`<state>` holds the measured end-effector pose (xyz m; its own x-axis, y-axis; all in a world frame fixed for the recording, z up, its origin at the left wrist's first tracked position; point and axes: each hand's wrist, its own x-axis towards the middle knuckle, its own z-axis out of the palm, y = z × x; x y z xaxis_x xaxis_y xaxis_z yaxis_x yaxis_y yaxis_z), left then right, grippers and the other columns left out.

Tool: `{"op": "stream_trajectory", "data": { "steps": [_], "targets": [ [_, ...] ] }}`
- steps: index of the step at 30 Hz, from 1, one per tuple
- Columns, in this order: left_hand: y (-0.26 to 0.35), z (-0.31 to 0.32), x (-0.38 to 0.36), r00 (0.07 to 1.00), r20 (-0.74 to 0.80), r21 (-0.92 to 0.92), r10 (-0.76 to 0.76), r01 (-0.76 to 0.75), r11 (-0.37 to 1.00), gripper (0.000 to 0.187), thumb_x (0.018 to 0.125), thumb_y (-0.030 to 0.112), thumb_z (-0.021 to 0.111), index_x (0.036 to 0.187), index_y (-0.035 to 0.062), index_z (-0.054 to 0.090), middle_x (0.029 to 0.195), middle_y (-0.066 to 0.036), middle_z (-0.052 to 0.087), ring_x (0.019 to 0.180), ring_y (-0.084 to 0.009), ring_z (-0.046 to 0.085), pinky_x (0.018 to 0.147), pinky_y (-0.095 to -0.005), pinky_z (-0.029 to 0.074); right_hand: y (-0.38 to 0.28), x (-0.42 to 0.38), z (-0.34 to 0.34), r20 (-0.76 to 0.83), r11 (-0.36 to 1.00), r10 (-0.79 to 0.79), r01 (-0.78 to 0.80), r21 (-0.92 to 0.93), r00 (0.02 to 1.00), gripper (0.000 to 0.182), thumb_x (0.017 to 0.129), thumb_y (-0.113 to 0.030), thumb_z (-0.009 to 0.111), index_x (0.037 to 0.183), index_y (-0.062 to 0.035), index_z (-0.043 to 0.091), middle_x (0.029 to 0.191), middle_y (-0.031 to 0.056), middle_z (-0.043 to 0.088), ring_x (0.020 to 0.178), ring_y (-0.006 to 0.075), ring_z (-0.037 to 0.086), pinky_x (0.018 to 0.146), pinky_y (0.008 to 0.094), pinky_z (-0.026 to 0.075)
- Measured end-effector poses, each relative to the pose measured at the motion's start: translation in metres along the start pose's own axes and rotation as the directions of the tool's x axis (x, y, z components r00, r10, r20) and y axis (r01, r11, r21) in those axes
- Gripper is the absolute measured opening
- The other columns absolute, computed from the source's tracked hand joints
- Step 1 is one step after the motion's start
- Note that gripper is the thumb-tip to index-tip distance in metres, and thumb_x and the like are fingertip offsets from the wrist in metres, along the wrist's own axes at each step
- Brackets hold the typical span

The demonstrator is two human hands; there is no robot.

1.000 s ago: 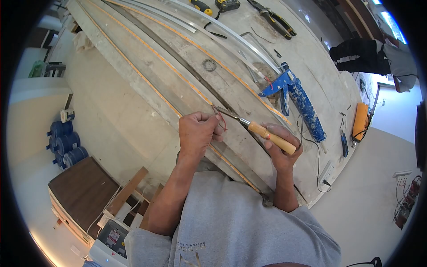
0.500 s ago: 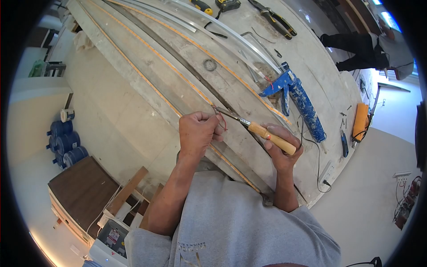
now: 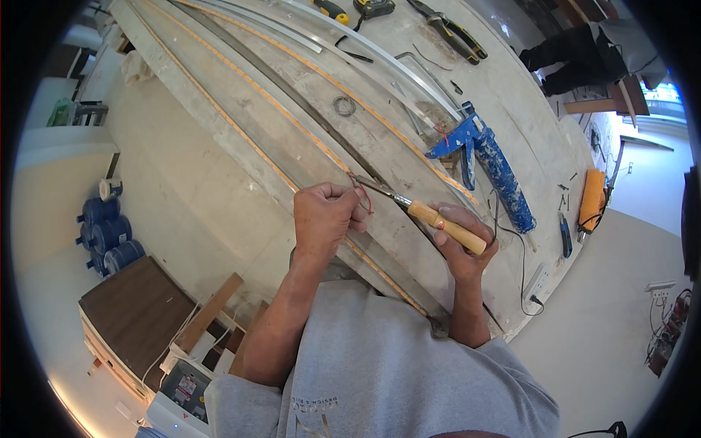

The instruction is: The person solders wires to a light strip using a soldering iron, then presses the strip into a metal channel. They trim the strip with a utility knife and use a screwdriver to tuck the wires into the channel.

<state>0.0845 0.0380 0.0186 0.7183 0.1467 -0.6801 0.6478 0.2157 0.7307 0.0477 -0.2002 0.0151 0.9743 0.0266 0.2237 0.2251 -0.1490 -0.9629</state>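
My right hand [image 3: 469,264] is wrapped round the wooden handle of a soldering iron [image 3: 425,212]. Its metal shaft points left, with the tip at the end of an orange LED strip [image 3: 296,123]. Closed in a pinch just below that tip, my left hand [image 3: 325,208] holds a thin red wire [image 3: 369,204], whose free end hangs out beside the fingers. The exact contact between tip, wire and strip is too small to make out. From the iron, a dark cord runs to a white power strip [image 3: 538,281].
On the worktable [image 3: 540,139] lie a blue caulking gun [image 3: 504,182], pliers [image 3: 454,33], a tape measure [image 3: 374,7], a coil of wire [image 3: 344,106], a utility knife [image 3: 566,235] and an orange tool [image 3: 591,201]. Blue water jugs [image 3: 109,232] stand left. Another person [image 3: 584,55] is at upper right.
Both my hands and the soldering iron have stayed in place. The other person at upper right has shifted slightly to the left and up in the view.
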Motion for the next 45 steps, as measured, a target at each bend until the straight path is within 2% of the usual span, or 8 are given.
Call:
{"op": "stream_trajectory", "data": {
  "steps": [10, 31, 37, 42, 45],
  "targets": [
    [0.0012, 0.0000, -0.0004, 1.000, 0.002, -0.005, 0.005, -0.005, 1.000, 0.020, 0.092, 0.010, 0.076, 0.089, -0.0087, 0.070, 0.067, -0.012, 0.070, 0.048, -0.0165, 0.065, 0.045, -0.0267, 0.055, -0.0025, -0.0011, 0.0007, -0.049, 0.999, 0.035, -0.033, 0.028, 0.998, 0.032, 0.086, -0.010, 0.083, 0.112, 0.0055, 0.073, 0.108, 0.0215, 0.077, 0.098, 0.0278, 0.076, 0.087, 0.0351, 0.058],
    [0.0008, -0.0012, -0.0001, 1.000, 0.012, 0.021, 0.006, -0.006, 1.000, 0.020, 0.092, 0.012, 0.078, 0.089, -0.0066, 0.071, 0.068, -0.011, 0.070, 0.050, -0.0158, 0.065, 0.046, -0.0281, 0.055, -0.0008, 0.0005, 0.0003, 0.006, 1.000, 0.028, -0.028, -0.014, 1.000, 0.030, 0.086, -0.009, 0.082, 0.112, 0.0024, 0.075, 0.107, 0.0197, 0.077, 0.097, 0.0257, 0.075, 0.087, 0.0342, 0.058],
    [-0.0003, -0.0004, 0.0007, 1.000, 0.008, 0.047, 0.016, -0.017, 0.999, 0.021, 0.092, 0.012, 0.077, 0.087, -0.0066, 0.071, 0.068, -0.011, 0.070, 0.051, -0.0149, 0.065, 0.047, -0.0284, 0.056, 0.0028, -0.0011, -0.0021, -0.012, 0.999, 0.020, -0.020, -0.031, 1.000, 0.032, 0.086, -0.013, 0.084, 0.112, 0.0033, 0.074, 0.108, 0.0197, 0.077, 0.096, 0.0245, 0.075, 0.086, 0.0334, 0.058],
    [0.0028, 0.0006, -0.0008, 1.000, -0.012, 0.026, 0.008, -0.008, 1.000, 0.021, 0.092, 0.012, 0.077, 0.086, -0.0064, 0.071, 0.068, -0.011, 0.070, 0.051, -0.0145, 0.064, 0.047, -0.0280, 0.056, 0.0025, -0.0031, 0.0010, -0.094, 0.994, 0.081, -0.074, 0.081, 0.992, 0.033, 0.087, -0.014, 0.084, 0.111, 0.0051, 0.074, 0.107, 0.0193, 0.077, 0.095, 0.0240, 0.075, 0.086, 0.0329, 0.058],
    [0.0024, 0.0002, -0.0008, 1.000, -0.006, 0.030, 0.009, -0.009, 1.000, 0.021, 0.092, 0.012, 0.077, 0.086, -0.0065, 0.071, 0.068, -0.011, 0.070, 0.050, -0.0147, 0.065, 0.047, -0.0278, 0.056, 0.0009, -0.0019, 0.0005, -0.084, 0.997, 0.059, -0.055, 0.049, 0.995, 0.033, 0.087, -0.016, 0.084, 0.111, 0.0047, 0.074, 0.106, 0.0196, 0.077, 0.095, 0.0237, 0.075, 0.085, 0.0331, 0.058]
  ]
}}
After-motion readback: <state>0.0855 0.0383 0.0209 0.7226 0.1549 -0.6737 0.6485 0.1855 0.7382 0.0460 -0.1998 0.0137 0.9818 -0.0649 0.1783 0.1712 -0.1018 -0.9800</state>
